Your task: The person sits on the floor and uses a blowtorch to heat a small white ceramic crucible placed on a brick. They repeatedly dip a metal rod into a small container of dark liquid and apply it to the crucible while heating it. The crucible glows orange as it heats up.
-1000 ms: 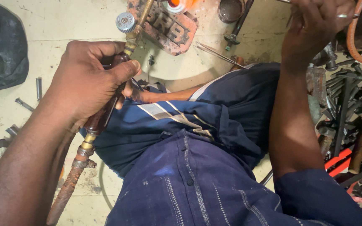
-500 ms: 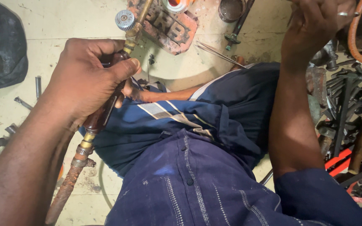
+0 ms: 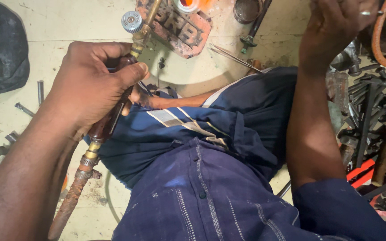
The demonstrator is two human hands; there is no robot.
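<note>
Head view, looking straight down over the person's own blue work clothes point(image 3: 211, 196) to a pale tiled floor point(image 3: 59, 27).

Left hand point(image 3: 92, 87): clenched around the dark reddish handle of a gas torch point(image 3: 110, 118), thumb laid along the handle. The torch runs diagonally; its brass neck and a grey knurled valve knob point(image 3: 132, 21) stick out above the fist, and a brass fitting joins a rust-coloured hose point(image 3: 70, 203) below the wrist, running off the bottom edge.

Right hand point(image 3: 336, 24): raised at the top right edge, a ring on one finger, next to an orange hose point(image 3: 378, 44). Fingers are cut off by the frame; cannot tell whether it grips anything.

Edges and room: open floor lies only at upper left, between the torch and a black rounded object point(image 3: 1, 49) at the left edge. Loose bolts point(image 3: 27, 100) lie scattered below it. The right side is crowded with a pile of dark metal tools point(image 3: 376, 116), touching and overlapping.

Containers: a round metal tin point(image 3: 246, 9) sits at the top edge; its contents are not visible.

Marked items: a rusty red metal plate point(image 3: 179, 29) with raised lettering lies just beyond the torch tip, a thin metal rod point(image 3: 231, 56) beside it.
</note>
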